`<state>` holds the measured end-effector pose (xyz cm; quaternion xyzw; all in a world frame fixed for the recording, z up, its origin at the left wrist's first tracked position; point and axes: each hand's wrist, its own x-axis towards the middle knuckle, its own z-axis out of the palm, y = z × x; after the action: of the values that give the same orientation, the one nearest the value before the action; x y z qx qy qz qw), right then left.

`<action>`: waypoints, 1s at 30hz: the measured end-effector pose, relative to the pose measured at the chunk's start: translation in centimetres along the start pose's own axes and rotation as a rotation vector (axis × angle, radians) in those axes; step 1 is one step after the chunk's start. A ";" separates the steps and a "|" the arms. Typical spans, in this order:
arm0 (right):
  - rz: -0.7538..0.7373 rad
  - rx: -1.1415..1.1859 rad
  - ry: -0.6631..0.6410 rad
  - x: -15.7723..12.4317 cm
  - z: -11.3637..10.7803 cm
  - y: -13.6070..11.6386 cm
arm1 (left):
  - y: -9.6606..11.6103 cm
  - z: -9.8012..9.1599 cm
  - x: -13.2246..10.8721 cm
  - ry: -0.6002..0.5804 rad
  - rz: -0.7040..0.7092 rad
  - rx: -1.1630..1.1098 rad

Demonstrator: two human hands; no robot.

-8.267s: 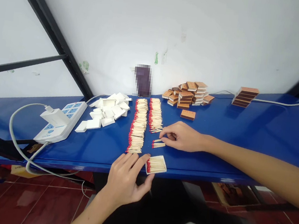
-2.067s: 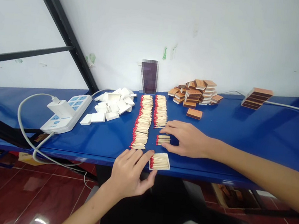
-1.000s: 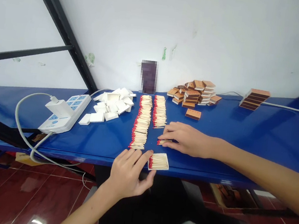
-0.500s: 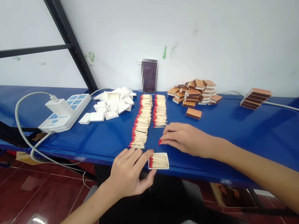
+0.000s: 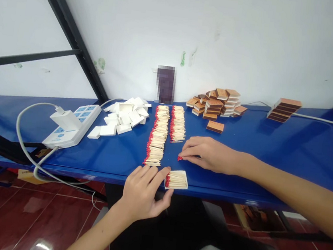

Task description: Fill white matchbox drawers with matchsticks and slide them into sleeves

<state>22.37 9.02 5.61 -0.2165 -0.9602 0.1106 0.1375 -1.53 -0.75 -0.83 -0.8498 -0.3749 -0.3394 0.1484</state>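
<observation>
My left hand [image 5: 143,192] rests at the front edge of the blue table [image 5: 287,147], its index finger and thumb holding a small white tray [image 5: 176,180] filled with red-tipped matches. My right hand [image 5: 207,153] lies just behind the tray, fingers closed over a small bunch of matches [image 5: 179,157] whose red heads peek out at the fingertips. Two long rows of matches [image 5: 165,131] run away from me between the hands and the wall.
A heap of white empty trays [image 5: 123,118] lies left of the rows, and a white power strip [image 5: 70,126] with cable beyond it. Brown matchbox sleeves [image 5: 217,104] are piled at the back, one lone sleeve [image 5: 215,126] nearer, another stack [image 5: 284,109] far right.
My right hand has closed over the small bunch of matches, which lay exposed on the table two seconds ago. The left hand and tray have stayed put.
</observation>
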 end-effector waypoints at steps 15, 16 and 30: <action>0.017 -0.023 0.061 0.4 0.5 0.5 | 0.0 0.0 0.0 0.005 -0.008 0.006; 0.013 -0.025 0.061 0.4 0.5 0.6 | 0.0 0.0 0.0 0.007 -0.007 0.005; 0.001 0.162 0.163 0.4 1.0 0.6 | 0.0 -0.1 0.1 0.002 -0.013 0.013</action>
<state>22.00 9.59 4.60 -0.2132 -0.9337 0.1699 0.2323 -1.50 -0.77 -0.69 -0.8461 -0.3824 -0.3388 0.1520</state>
